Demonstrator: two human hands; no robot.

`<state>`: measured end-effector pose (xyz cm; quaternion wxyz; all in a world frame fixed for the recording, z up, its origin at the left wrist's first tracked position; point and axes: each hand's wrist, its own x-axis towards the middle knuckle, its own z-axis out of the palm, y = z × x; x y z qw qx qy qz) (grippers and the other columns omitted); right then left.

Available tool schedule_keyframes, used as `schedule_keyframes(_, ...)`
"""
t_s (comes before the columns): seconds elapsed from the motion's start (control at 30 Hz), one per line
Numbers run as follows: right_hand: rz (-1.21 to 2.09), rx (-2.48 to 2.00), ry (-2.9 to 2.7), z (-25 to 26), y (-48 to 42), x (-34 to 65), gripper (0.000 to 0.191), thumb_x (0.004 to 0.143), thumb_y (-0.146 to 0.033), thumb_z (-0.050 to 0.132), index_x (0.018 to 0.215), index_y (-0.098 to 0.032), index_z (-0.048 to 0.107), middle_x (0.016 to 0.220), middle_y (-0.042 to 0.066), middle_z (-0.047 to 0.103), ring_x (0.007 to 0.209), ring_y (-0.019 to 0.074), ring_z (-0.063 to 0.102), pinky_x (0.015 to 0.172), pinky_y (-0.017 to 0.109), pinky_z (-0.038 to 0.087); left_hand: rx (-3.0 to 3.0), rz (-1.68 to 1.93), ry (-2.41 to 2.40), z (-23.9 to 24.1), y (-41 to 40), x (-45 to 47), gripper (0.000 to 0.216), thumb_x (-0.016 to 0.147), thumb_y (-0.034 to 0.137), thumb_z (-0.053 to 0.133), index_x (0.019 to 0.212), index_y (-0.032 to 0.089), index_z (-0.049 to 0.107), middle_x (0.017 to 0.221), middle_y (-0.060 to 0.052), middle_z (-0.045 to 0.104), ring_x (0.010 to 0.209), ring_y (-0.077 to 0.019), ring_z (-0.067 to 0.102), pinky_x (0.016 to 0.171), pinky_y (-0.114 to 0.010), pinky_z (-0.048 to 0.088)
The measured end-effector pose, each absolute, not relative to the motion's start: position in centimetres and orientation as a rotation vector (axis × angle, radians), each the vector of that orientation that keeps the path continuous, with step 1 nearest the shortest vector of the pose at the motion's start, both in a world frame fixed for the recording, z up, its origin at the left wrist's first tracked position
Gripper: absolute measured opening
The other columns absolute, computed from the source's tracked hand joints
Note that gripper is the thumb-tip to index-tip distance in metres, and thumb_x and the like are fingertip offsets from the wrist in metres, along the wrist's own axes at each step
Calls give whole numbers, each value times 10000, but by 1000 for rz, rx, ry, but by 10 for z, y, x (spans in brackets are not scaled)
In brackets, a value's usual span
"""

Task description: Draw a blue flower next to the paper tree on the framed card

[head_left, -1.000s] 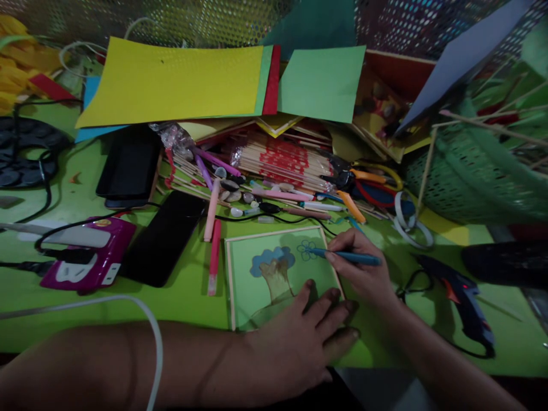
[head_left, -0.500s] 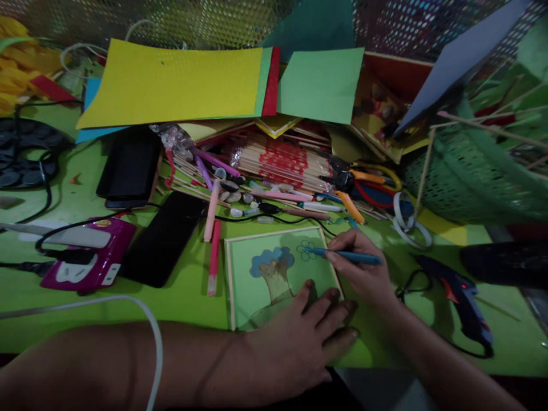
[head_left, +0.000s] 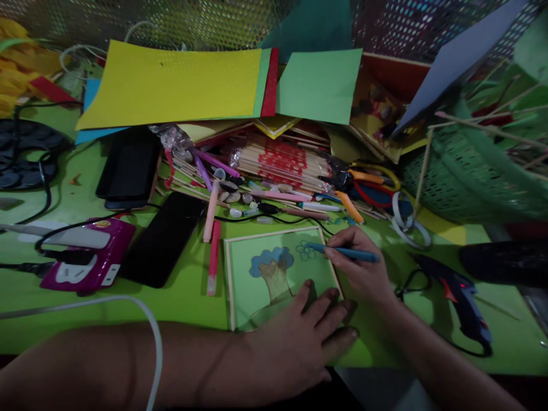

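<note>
A green card (head_left: 244,297) edged with thin wooden sticks lies on the table. Drawn on it are a tree (head_left: 274,277) with a brown trunk and blue crown, and a blue outlined flower (head_left: 306,250) at the upper right. Pinched in my right hand (head_left: 362,265) is a blue marker (head_left: 357,254), its tip at the flower. My left hand (head_left: 306,331) lies flat with fingers spread over the card's lower right part and the table beside it, hiding that corner. A pink marker (head_left: 213,257) rests just left of the card.
Behind the card are scattered pens, pebbles, bundled sticks (head_left: 278,162), scissors (head_left: 377,177) and coloured paper sheets (head_left: 180,83). A glue gun (head_left: 460,299) with a lit red light and a green basket (head_left: 475,171) stand right. Left are a phone (head_left: 165,240) and a purple power strip (head_left: 92,254).
The marker and my right hand have shifted very slightly left and up at the flower. My left hand stays in place on the card.
</note>
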<state>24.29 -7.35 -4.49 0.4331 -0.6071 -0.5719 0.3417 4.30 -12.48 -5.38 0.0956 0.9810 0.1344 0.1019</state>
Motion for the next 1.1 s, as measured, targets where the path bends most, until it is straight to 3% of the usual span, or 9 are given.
schedule_keyframes(1.1,864,-1514,-1383,-46,-76,249,141,801,-285,758,766,-239,629,688,-12,612,632,170,545,577,306,448,2912,289,400,-53,-125,41,657,982,546,583,1550,233,477,1671,-129,364,1511,-349,349,1177,-575,280)
